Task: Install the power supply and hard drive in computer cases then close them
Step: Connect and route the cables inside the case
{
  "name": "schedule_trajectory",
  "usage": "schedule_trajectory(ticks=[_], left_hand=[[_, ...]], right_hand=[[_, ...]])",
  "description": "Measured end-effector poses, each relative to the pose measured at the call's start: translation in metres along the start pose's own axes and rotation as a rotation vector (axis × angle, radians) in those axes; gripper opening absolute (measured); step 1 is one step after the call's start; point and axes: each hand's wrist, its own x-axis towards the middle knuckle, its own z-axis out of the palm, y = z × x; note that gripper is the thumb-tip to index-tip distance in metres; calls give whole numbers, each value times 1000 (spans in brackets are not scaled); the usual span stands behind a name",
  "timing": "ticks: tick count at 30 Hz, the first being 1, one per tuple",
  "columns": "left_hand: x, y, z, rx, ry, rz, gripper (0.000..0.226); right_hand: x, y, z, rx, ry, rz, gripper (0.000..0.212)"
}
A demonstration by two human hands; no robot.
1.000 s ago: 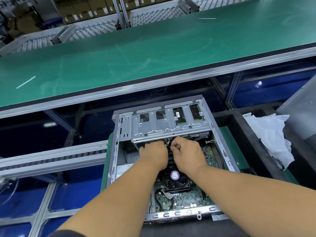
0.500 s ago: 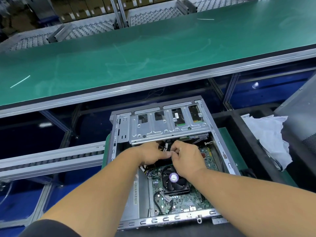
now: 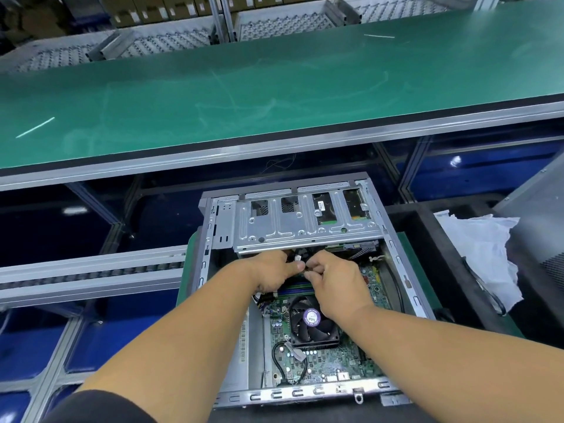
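Left hand (image 3: 271,271) and right hand (image 3: 331,277) pinch a small, probably limp cable connector (image 3: 297,258); grip its stiff plug.

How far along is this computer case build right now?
Done: a drive shows through the drive cage. In hand: left hand and right hand pinch a small black cable connector below it. Left: the computer case is open; no side panel fitted.

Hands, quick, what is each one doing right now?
Left hand: pinching a small black connector.
Right hand: fingers curled, pinching the cable beside it.
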Motion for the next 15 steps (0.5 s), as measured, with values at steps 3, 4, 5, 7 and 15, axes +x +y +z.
schedule_trajectory(ticks=[3, 4, 5, 7, 15], left_hand=[[1, -1, 1, -24, 5, -4, 63], [1, -1, 1, -27, 5, -3, 65], [1, -1, 1, -28, 6, 0, 67], [2, -2, 1, -25, 5, 5, 68], [1, -2, -1, 4, -25, 14, 66]], right_hand=[[0, 3, 1, -8, -2, 10, 11], [0, 4, 2, -12, -2, 16, 12], [1, 4, 2, -13, -2, 24, 12], [1, 6, 3, -8, -4, 40, 12], [3, 7, 6, -9, -7, 68, 12]])
